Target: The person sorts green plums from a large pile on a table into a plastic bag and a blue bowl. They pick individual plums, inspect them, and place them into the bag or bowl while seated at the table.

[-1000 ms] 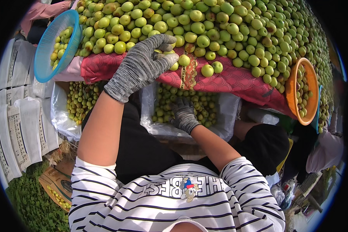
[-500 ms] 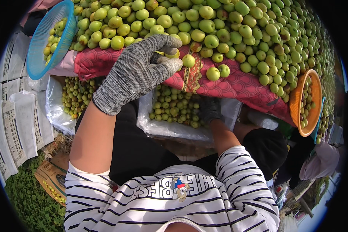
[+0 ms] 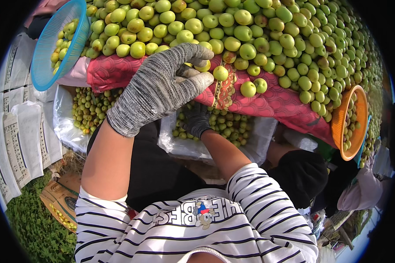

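Note:
My left hand (image 3: pixel 156 83), in a grey knitted glove, is at the front edge of the fruit heap. Its fingers and thumb curl around a yellow-green jujube (image 3: pixel 202 67) that shows between them. Another jujube (image 3: pixel 220 73) lies on the red cloth (image 3: pixel 267 98), just beyond the thumb tip. Below the cloth edge, my right hand (image 3: pixel 197 120), gloved too, is down in the plastic-lined crate (image 3: pixel 184 148) among the green jujubes (image 3: pixel 230 125). Shadow and the cloth partly hide its fingers, so their grip cannot be made out.
A large heap of jujubes (image 3: pixel 267 39) spreads over the red cloth. A blue basket (image 3: pixel 39 65) stands at the left, an orange basket (image 3: pixel 338 125) at the right. Another plastic-lined container (image 3: pixel 66 127) of fruit sits left of my knees. A cardboard box (image 3: pixel 57 199) rests on the ground.
My right hand has moved left across the crate, from its right side to its left part. The left hand keeps its curled pose by the heap edge; the whole view has shifted slightly.

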Demonstrator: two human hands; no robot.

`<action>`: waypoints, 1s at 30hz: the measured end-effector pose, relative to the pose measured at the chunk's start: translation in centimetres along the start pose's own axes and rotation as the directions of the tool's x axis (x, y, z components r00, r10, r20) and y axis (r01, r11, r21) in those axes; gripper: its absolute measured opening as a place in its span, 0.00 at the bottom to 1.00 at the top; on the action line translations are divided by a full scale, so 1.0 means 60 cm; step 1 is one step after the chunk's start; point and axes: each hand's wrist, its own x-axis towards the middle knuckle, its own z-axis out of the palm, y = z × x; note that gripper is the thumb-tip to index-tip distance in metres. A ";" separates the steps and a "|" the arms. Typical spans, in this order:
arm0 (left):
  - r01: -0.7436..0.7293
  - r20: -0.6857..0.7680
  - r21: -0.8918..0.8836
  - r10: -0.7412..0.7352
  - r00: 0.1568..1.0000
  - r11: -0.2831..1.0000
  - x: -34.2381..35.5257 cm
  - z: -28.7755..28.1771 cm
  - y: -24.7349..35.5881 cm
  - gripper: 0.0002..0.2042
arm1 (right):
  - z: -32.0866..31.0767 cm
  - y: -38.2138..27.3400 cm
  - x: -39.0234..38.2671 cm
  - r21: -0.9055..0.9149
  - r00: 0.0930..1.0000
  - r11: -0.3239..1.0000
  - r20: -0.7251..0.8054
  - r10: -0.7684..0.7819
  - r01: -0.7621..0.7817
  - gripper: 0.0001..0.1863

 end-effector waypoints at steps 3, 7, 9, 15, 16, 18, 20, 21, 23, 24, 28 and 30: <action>-0.038 0.019 0.017 0.038 0.999 0.999 0.001 0.001 -0.002 0.19 | 0.000 -0.003 -0.048 -0.061 0.982 0.989 0.141 -0.122 0.132 0.32; -0.047 0.014 -0.016 0.048 0.999 0.999 0.004 0.000 -0.005 0.18 | 0.027 0.073 -0.101 -0.149 0.924 0.940 0.283 -0.256 0.306 0.33; -0.062 -0.004 0.023 0.062 0.998 0.998 0.009 -0.003 -0.008 0.18 | 0.032 0.127 -0.137 -0.179 0.936 0.956 0.311 -0.168 0.231 0.34; -0.050 0.018 0.448 0.048 0.999 0.892 0.015 0.021 -0.019 0.26 | -0.015 0.213 -0.221 -0.260 0.904 0.929 0.269 0.332 -0.264 0.31; -0.106 0.029 0.585 0.110 0.993 0.804 0.017 0.032 -0.020 0.28 | -0.042 0.209 -0.218 -0.187 0.837 0.903 0.340 0.430 -0.388 0.30; -0.114 0.092 0.677 0.071 0.993 0.727 0.020 0.054 -0.020 0.37 | -0.121 0.195 -0.203 -0.045 0.824 0.954 0.493 0.278 -0.295 0.28; 0.059 -0.009 0.725 -0.076 0.997 0.686 0.026 0.080 -0.018 0.42 | -0.214 0.171 -0.220 0.276 0.905 0.923 0.400 0.143 -0.268 0.25; 0.104 -0.039 0.742 -0.113 0.993 0.663 0.028 0.088 -0.017 0.45 | -0.258 0.160 -0.240 0.518 0.986 0.841 0.131 0.103 -0.156 0.23; 0.185 -0.096 0.737 -0.170 0.981 0.650 0.038 0.103 -0.016 0.50 | -0.328 0.131 -0.252 0.451 0.819 0.887 -0.543 0.186 0.097 0.24; 0.228 -0.118 0.710 -0.206 0.971 0.666 0.043 0.107 -0.017 0.52 | -0.363 0.133 -0.246 0.312 0.686 0.941 -0.714 0.139 0.134 0.32; 0.161 -0.184 0.585 -0.063 0.981 0.795 0.061 0.112 -0.030 0.56 | -0.412 0.130 -0.174 0.449 0.748 0.885 -0.544 0.381 -0.125 0.54; 0.076 -0.139 0.510 -0.005 0.990 0.857 0.069 0.111 -0.039 0.57 | -0.410 0.143 -0.144 0.530 0.765 0.842 -0.500 0.407 -0.102 0.56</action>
